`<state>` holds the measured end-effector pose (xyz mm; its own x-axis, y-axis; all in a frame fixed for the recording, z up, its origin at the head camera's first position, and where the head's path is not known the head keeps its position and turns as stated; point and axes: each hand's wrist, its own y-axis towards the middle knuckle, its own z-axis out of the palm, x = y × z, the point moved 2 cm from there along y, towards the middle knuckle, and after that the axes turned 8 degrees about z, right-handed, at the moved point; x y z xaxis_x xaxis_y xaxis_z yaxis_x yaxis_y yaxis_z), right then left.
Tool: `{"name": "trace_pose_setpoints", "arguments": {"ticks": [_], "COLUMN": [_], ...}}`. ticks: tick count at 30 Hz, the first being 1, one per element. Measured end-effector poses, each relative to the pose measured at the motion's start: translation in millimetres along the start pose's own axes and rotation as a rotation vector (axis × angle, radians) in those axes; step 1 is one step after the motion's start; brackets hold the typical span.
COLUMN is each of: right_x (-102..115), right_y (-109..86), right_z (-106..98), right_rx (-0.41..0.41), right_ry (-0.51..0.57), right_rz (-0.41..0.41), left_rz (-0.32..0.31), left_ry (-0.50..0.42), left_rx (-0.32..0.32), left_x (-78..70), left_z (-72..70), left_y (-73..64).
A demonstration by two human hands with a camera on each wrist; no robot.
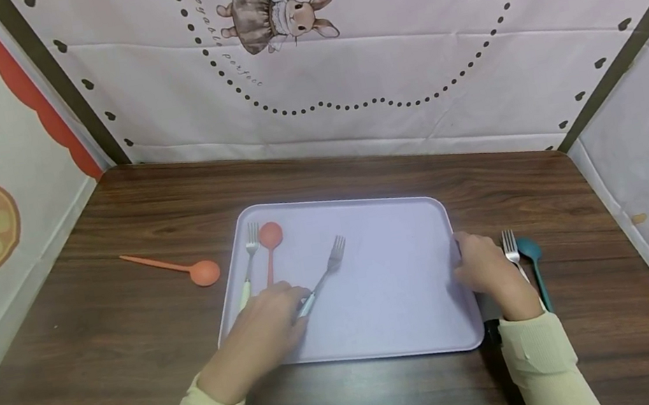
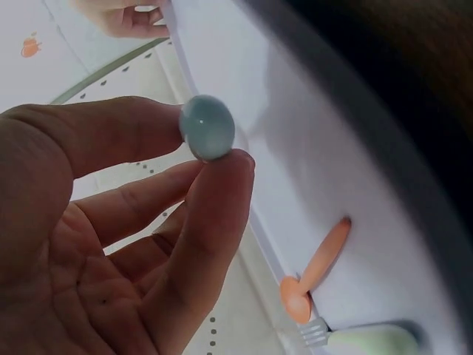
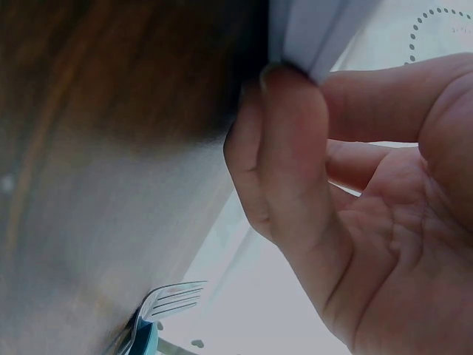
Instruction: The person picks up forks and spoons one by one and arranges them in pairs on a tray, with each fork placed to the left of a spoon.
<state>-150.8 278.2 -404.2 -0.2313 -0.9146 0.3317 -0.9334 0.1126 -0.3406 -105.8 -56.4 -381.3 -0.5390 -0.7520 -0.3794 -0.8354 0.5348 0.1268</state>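
Above the lavender tray [image 1: 388, 284], my left hand [image 1: 262, 333] pinches a fork [image 1: 335, 257] by its pale blue-green handle [image 2: 208, 127] between thumb and forefinger; the tines point away from me. My right hand [image 1: 488, 268] grips the tray's right rim, thumb and fingers on either side of it in the right wrist view. Along the tray's left side lie a fork with a light green handle [image 1: 246, 293] and a coral spoon [image 1: 270, 235]. The left hand partly hides both.
An orange spoon [image 1: 205, 273] lies on the wood table [image 1: 135, 374] left of the tray. Beyond the right hand are another fork [image 1: 510, 245] and a teal spoon [image 1: 529, 248]. A dark-handled utensil [image 1: 493, 330] sits partly hidden by the right wrist. Printed cloth [image 1: 401, 41] stands behind.
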Motion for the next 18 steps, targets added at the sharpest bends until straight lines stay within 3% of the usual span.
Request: {"name": "trace_pose_setpoints", "arguments": {"ticks": [14, 18], "right_x": [-1, -1], "right_y": [0.4, 0.1], "right_z": [-2, -2], "right_rx": [-0.003, -0.002], "right_ry": [0.002, 0.008], "right_rz": [-0.007, -0.01], "left_rz": [0.019, 0.005], "left_ry": [0.075, 0.032], "left_rx": [0.024, 0.04], "left_x": [-3.9, -5.6], "left_z": [17.9, 17.4], "left_y": [2.8, 1.9]}}
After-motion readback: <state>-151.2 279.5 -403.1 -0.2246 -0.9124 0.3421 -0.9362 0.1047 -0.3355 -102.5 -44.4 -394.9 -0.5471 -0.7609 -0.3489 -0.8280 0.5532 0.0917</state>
